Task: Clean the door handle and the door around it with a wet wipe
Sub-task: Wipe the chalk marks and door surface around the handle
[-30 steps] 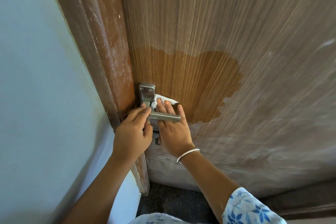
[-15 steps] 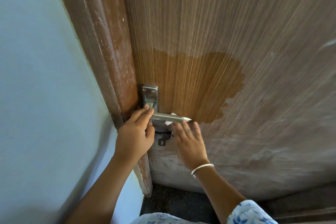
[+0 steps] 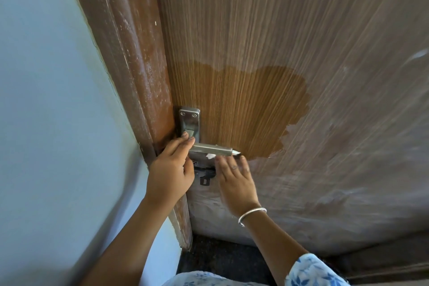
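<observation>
Now, left hand (image 3: 170, 169): grip wrapped round door handle (image 3: 212, 147)
right hand (image 3: 234, 179): blurry; grip seemingly flat, fingers pressing wet wipe (image 3: 210, 156) to door (image 3: 255, 30)

Wipe mostly hidden
Only white scraps of the wet wipe (image 3: 210, 156) show under the door handle (image 3: 213, 147); the blurred right hand (image 3: 234, 181) covers the rest, and the left hand (image 3: 170, 174) covers the handle's left end.

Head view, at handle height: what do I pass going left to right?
Blue wall → brown door frame → left hand → door handle → wiped dark patch → dusty door surface.
</observation>
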{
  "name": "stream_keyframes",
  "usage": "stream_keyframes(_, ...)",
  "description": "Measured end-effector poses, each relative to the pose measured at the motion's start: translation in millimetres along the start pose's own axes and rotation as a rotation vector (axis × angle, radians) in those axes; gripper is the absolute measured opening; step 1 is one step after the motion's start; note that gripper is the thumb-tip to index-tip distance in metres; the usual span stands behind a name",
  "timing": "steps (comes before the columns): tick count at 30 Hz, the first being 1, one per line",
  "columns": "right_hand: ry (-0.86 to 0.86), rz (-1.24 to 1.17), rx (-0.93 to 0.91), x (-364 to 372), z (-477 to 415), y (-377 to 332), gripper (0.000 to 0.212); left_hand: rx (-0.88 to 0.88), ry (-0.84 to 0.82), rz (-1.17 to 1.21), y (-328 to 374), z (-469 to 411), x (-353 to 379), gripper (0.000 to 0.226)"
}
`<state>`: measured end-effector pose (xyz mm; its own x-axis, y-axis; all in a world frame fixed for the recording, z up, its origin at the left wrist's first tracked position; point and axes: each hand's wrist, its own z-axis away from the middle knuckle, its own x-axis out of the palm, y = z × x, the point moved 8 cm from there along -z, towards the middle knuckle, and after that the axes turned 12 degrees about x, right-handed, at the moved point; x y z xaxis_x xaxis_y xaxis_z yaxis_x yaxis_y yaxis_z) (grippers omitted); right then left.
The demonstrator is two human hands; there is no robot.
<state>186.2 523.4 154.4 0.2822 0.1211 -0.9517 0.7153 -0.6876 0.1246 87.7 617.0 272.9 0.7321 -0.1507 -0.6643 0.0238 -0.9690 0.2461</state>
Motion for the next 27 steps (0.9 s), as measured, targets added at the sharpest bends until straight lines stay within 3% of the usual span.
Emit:
stream_keyframes(2, -0.013, -0.006, -0.057, -4, -7, -20, 0.056, 0.006, -0.006, 0.010, -2, 0, 0, 0.043)
stream_keyframes(12, -0.118, -0.040, -0.234, -2, -30, -76, 0.063, -0.059, 0.009, 0.174, -16, 4, 7, 0.053)
stream_keyframes(19, -0.122, -0.003, -0.195, -3, -30, -70, 0.068, -0.044, -0.010, 0.155, -13, 5, 5, 0.052)
stream_keyframes(23, -0.075, 0.061, -0.117, -4, -17, -47, 0.060, -0.033, -0.038, 0.099, -7, 4, 0, 0.052)
stream_keyframes(27, -0.074, 0.110, -0.026, 11, 1, -4, 0.073, -0.047, -0.053, 0.097, -7, 4, -1, 0.053)
